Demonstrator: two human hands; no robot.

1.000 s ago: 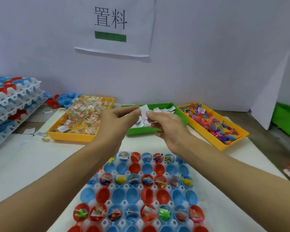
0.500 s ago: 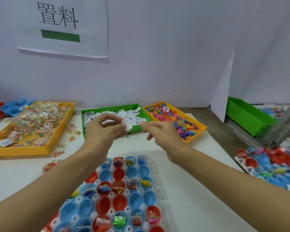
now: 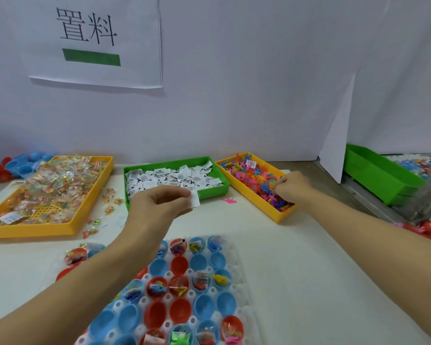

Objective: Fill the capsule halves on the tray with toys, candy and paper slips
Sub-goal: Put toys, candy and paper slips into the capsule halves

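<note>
Hands reach out over a white table [image 3: 296,282] in the head view, and we see both bare forearms. Our left hand [image 3: 157,207] hovers between the capsule tray [image 3: 244,305] and a green bin [image 3: 209,192], pinching a white paper slip [image 3: 194,199] between thumb and fingertips. Our right hand [image 3: 292,186] is down in the right yellow bin [image 3: 261,205], fingers curled among small bright plastic toys [image 3: 254,179]; whether it grips one we cannot tell. The green bin holds a heap of slips [image 3: 169,179]. A larger yellow bin [image 3: 47,226] on the left holds wrapped candy [image 3: 52,185]. The tray lies near us, with red and blue capsule halves [image 3: 179,311], some filled, some bare. A sign [image 3: 92,38] with two characters and a green bar hangs on the wall.
</note>
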